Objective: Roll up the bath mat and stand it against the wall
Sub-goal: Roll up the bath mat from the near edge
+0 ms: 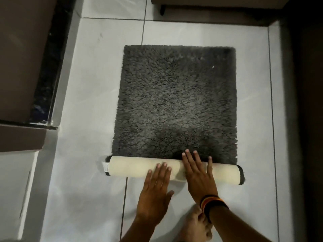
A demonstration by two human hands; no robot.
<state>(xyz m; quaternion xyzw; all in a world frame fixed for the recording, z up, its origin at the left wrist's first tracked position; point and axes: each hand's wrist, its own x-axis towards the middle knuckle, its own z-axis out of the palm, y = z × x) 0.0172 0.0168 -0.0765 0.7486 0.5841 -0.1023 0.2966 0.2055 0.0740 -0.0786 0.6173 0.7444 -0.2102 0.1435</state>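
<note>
A shaggy dark grey bath mat [176, 100] lies flat on the white tiled floor. Its near end is rolled into a tube [132, 167] that shows the cream backing, with a small white label at the tube's left end. My left hand [154, 194] rests flat on the near side of the roll, fingers spread. My right hand [197, 173] presses flat across the top of the roll, its fingertips touching the grey pile beyond. A striped wristband sits on my right wrist. Neither hand is closed around anything.
A dark wall [305, 102] runs along the right. A brown wall section with a black glossy strip [47, 75] stands at the left. A cabinet on a black leg [162, 10] is at the far end. My bare foot [194, 226] is below my right wrist.
</note>
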